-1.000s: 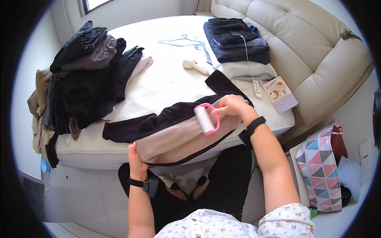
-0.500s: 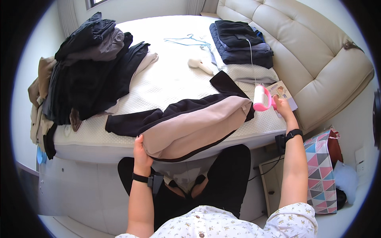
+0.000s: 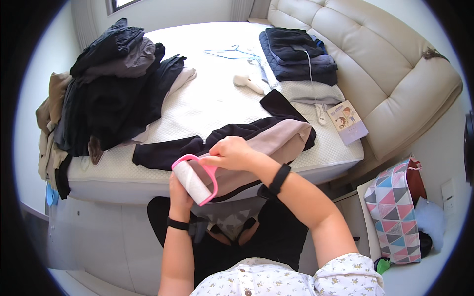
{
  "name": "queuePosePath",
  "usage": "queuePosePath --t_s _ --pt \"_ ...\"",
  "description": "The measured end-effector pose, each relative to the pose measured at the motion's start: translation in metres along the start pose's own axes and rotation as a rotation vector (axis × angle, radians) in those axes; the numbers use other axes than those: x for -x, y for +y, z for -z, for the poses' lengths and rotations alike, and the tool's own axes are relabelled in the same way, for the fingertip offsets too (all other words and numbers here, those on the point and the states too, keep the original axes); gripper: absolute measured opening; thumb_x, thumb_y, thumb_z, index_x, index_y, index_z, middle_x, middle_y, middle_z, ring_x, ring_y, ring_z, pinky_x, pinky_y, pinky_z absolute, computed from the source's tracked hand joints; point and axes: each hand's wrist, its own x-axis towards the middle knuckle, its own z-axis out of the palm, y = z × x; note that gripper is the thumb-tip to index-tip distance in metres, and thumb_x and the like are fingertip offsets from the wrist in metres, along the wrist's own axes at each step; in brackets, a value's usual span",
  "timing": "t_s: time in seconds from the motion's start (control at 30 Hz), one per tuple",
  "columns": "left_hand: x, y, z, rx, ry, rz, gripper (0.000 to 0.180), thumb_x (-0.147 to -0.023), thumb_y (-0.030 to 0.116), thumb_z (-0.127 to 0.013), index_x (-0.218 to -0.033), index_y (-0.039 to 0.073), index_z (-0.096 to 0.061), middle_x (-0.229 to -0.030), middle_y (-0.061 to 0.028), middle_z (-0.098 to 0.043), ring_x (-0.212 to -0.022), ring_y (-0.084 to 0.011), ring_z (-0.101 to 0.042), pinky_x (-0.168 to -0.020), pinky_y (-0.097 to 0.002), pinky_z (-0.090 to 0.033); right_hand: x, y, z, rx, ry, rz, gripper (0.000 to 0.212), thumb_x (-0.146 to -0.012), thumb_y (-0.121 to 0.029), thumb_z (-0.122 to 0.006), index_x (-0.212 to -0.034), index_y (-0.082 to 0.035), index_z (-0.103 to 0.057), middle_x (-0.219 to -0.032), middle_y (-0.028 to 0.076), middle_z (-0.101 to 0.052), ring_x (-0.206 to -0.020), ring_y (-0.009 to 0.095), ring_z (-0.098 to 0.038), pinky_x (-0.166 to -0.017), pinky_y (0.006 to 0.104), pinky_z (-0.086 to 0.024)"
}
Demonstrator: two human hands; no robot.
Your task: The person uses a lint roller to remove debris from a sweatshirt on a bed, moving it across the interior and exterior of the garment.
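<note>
Right hand (image 3: 229, 153) has the roller (image 3: 192, 182) by its pink handle, out to its left. Left hand (image 3: 178, 195) sits right by it, fingers mostly hidden behind it, so can't tell if they're gripping anything. The top (image 3: 289, 137), tan lining up, lies on the bed (image 3: 210, 106) beneath and beyond the right hand. Clothes pile (image 3: 106, 106) is beyond the left hand, further left.
</note>
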Motion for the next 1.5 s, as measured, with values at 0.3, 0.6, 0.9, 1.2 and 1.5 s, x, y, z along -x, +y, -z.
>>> queuePosePath --t_s 0.3,0.6,0.9,1.2,1.5 --pt "-0.008 -0.005 0.025 -0.009 0.083 0.100 0.027 -0.099 0.026 -0.045 -0.102 0.004 -0.060 -0.102 -0.0078 -0.065 -0.093 -0.0183 -0.064 -0.083 -0.0327 -0.052 0.021 0.111 0.032 0.350 -0.012 -0.321 0.067 -0.076 -0.074 -0.052 -0.078 -0.012 -0.075 -0.078 0.012 -0.070 -0.080 0.030 -0.068 -0.071 0.0393 -0.052" --pt "-0.013 -0.012 0.028 0.087 0.134 0.209 0.022 -0.098 0.025 -0.048 -0.102 0.006 -0.058 -0.102 -0.0051 -0.064 -0.094 -0.0170 -0.063 -0.082 -0.0318 -0.051 0.099 0.212 0.100 0.410 0.066 -0.600 0.064 -0.072 -0.073 -0.059 -0.065 -0.011 -0.071 -0.067 0.011 -0.067 -0.068 0.029 -0.066 -0.062 0.0399 -0.051" --pt "-0.017 -0.011 0.040 0.107 0.078 0.231 0.025 -0.099 0.027 -0.048 -0.108 0.006 -0.059 -0.106 -0.0047 -0.065 -0.098 -0.0174 -0.063 -0.086 -0.0326 -0.050 0.131 0.230 0.097 0.221 0.224 -0.681 0.064 -0.073 -0.073 -0.060 -0.064 -0.010 -0.071 -0.062 0.010 -0.064 -0.062 0.027 -0.062 -0.060 0.0390 -0.048" --pt "-0.016 -0.011 0.036 0.130 0.030 0.235 0.034 -0.099 0.031 -0.047 -0.114 0.003 -0.059 -0.112 -0.0077 -0.065 -0.102 -0.0208 -0.063 -0.090 -0.0345 -0.050 0.179 0.228 0.105 0.284 0.383 -0.771 0.062 -0.078 -0.067 -0.059 -0.061 -0.009 -0.068 -0.058 0.011 -0.061 -0.061 0.029 -0.061 -0.055 0.0400 -0.044" --pt "-0.014 -0.011 0.042 0.158 0.099 0.209 0.039 -0.099 0.035 -0.046 -0.115 0.001 -0.059 -0.114 -0.0101 -0.065 -0.104 -0.0228 -0.062 -0.092 -0.0354 -0.049 0.230 0.239 0.101 0.255 0.519 -0.919 0.067 -0.080 -0.067 -0.056 -0.062 -0.004 -0.067 -0.057 0.016 -0.060 -0.057 0.032 -0.060 -0.054 0.0420 -0.043"
